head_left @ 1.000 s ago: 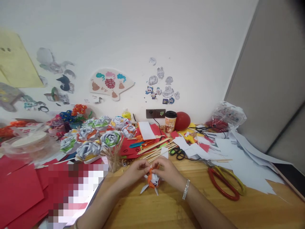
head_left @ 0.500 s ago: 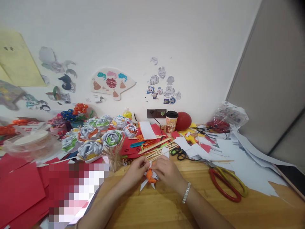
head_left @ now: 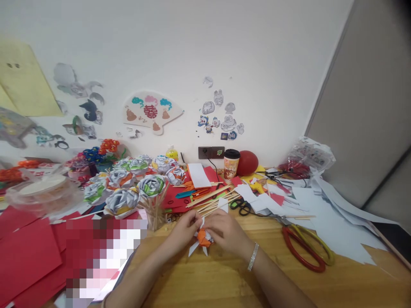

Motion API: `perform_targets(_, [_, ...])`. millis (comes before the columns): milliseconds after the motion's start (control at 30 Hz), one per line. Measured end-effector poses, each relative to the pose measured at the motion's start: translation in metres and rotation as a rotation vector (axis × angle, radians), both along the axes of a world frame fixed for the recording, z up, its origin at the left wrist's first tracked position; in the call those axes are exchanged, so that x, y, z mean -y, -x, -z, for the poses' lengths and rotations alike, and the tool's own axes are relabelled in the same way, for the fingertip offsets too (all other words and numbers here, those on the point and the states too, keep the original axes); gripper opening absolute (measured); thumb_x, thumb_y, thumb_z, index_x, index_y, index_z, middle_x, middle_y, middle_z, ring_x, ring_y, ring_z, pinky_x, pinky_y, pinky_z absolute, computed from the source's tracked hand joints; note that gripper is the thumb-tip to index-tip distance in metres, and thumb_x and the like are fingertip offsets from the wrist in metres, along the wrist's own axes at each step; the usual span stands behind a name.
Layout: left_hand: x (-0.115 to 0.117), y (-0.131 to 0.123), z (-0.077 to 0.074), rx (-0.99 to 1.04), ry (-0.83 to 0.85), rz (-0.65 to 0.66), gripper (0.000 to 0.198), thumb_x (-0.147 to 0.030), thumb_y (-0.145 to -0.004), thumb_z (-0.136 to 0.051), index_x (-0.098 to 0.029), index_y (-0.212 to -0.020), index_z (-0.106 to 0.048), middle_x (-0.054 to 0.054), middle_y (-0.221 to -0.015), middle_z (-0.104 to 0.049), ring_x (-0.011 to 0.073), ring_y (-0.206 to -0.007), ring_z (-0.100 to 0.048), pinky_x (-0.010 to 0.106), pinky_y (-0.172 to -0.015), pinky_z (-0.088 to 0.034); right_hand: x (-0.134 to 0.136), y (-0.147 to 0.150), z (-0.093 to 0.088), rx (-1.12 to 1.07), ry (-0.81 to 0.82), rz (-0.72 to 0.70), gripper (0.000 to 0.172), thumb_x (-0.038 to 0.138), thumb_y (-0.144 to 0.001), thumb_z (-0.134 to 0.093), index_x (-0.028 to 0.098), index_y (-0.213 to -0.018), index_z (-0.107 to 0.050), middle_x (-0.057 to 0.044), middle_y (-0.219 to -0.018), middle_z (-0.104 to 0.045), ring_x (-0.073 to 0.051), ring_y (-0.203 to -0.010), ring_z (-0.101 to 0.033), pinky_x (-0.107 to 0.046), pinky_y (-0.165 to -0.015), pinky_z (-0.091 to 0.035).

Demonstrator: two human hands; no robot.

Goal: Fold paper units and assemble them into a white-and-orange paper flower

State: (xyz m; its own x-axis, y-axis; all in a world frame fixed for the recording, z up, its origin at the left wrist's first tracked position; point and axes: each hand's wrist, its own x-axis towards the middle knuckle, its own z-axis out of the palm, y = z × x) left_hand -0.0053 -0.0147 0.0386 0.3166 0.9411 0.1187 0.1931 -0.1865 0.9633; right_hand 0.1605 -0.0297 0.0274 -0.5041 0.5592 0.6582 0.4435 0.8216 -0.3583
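Sticks [head_left: 160, 197] stand in container [head_left: 148, 220]; left hand [head_left: 184, 230], right hand [head_left: 225, 230] pinch orange-white paper [head_left: 203, 238].

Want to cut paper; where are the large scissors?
In the head view, the large scissors lie right of the right hand, on the table, beside white paper.

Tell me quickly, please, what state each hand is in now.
Left hand: closed, pinching the orange-and-white folded paper.
Right hand: closed, holding the same orange-and-white folded paper.
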Motion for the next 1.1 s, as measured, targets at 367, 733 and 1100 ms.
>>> perform_targets(367, [-0.001, 0.004, 0.001, 0.072, 0.079, 0.018, 0.026, -0.041, -0.071, -0.057, -0.018, -0.067, -0.046, -0.006, -0.062, -0.043, 0.0103, -0.056, -0.042, 0.02, -0.05, -0.036, 0.005, 0.005, -0.002, 0.007, -0.049, -0.01, 0.017, 0.018, -0.083, -0.049, 0.019, -0.092, -0.063, -0.006, -0.084, -0.067, -0.019, -0.082, -0.052, -0.033, -0.074, -0.042])
perform_targets(733, [-0.004, -0.001, 0.007, 0.0, -0.07, -0.054, 0.022, -0.036, -0.075, -0.053, -0.017, -0.065, -0.048, -0.004, -0.061, -0.045, 0.0119, -0.058, -0.042, 0.021, -0.053, -0.035, 0.01, 0.02, 0.002, -0.112, 0.153, 0.245, 0.022, 0.034, -0.063, -0.074, 0.02, -0.078, -0.065, -0.002, -0.075, -0.064, -0.019, -0.079, -0.052, -0.031, -0.071, -0.039])
perform_targets(1100, [-0.005, 0.001, 0.0, -0.076, -0.077, -0.014, 0.028, -0.045, -0.077, -0.049, -0.018, -0.071, -0.048, -0.003, -0.066, -0.05, 0.0133, -0.059, -0.047, 0.023, -0.053, -0.038, 0.0, 0.019, 0.007, -0.385, 0.203, 0.314, 0.016, 0.011, -0.066, -0.065, 0.021, -0.078, -0.066, -0.003, -0.076, -0.065, -0.02, -0.079, -0.054, -0.032, -0.072, -0.042])
